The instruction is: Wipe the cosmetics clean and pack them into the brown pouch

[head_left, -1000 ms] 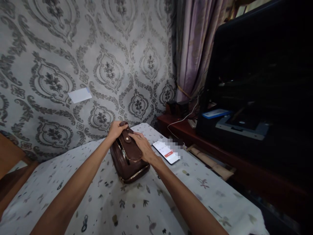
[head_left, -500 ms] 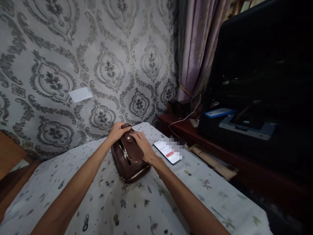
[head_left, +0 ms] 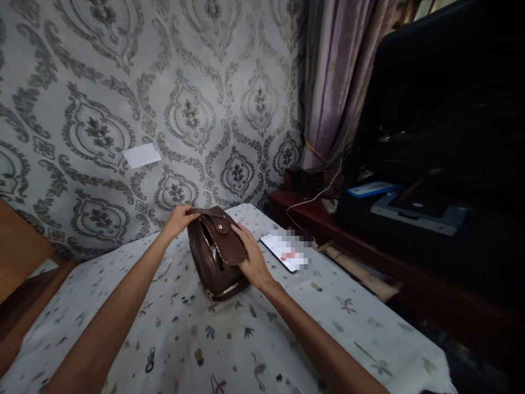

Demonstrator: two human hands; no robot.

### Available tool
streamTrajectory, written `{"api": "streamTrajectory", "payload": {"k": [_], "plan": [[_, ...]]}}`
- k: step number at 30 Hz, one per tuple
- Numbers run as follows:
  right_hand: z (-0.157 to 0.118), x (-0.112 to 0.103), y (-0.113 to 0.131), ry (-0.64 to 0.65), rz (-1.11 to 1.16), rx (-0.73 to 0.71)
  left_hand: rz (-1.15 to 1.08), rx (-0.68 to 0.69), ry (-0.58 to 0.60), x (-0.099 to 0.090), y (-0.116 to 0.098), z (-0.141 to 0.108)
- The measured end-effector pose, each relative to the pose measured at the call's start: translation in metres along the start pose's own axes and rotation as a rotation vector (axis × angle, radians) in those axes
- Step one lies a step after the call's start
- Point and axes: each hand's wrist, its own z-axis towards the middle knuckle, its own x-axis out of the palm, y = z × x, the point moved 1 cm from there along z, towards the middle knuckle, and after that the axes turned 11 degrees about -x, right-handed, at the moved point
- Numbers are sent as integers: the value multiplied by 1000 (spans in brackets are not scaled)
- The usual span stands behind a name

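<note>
A dark brown leather bag rests on the patterned white cloth, its front zipper partly open beneath a flap with a metal snap. At the bag's back left corner, my left hand pinches a brown strap that stretches from the top of the bag. My right hand lies along the bag's right side, fingers extended against the flap. A lit phone lies just right of that hand, partly blurred out.
The cloth-covered table meets a patterned wall bearing a white card. At the right are a dark red ledge with a white cable, a large dark screen and a purple curtain.
My left hand has moved left from the top of the bag, drawing the strap out with it. My right hand has slid slightly right, off the snap area.
</note>
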Motion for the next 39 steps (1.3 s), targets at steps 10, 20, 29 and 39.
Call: {"api": "streamTrajectory", "payload": {"k": [10,20,29,39], "plan": [[-15,6,8,-2,-28,1,50,-29,-77,2,5,-8],[-14,6,7,-1,-70,-42,-78,-33,-75,11,7,-14],[-13,4,8,14,-74,-56,-159,-31,-72,13,-4,-33],[-14,5,6,29,-72,-61,-141,14,-63,14,-16,-51]]}}
